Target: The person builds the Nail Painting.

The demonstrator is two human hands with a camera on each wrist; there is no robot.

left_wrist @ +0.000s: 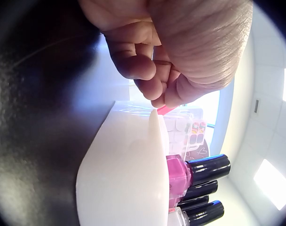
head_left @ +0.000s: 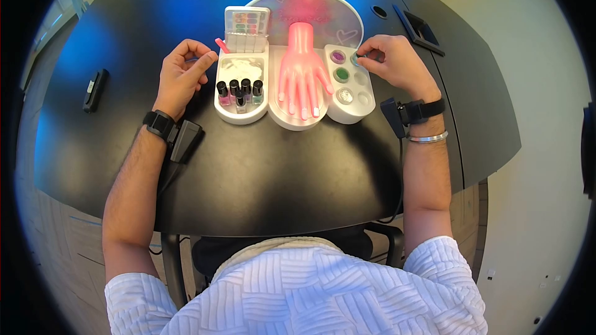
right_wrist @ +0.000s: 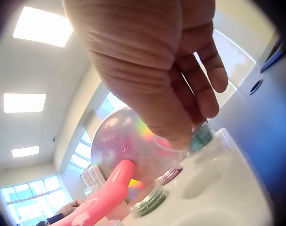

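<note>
A small clear pot of teal glitter (right_wrist: pixel 201 139) is pinched between the thumb and fingertips of my right hand (head_left: pixel 392 62), at the far right corner of the white pot holder (head_left: pixel 354 110). Purple (head_left: pixel 338 57) and green (head_left: pixel 341 74) pots sit beside it, with a silvery one (head_left: pixel 344 95) nearer me. My left hand (head_left: pixel 184 77) hovers left of the nail polish tray (head_left: pixel 242 115), fingers loosely curled and nothing visible in them. Its fingertips are close to a pink stick (head_left: pixel 222 45) at the tray's edge. Between both holders lies a pink model hand (head_left: pixel 302 74), fingers toward me.
Several black-capped polish bottles (head_left: pixel 241 94) stand at the tray's front. Behind them rises an open lid with coloured nail pieces (head_left: pixel 246 22). A rounded, shiny backboard (head_left: pixel 335 22) stands at the back. A black object (head_left: pixel 95 90) lies far left, a dark tray (head_left: pixel 419 30) far right.
</note>
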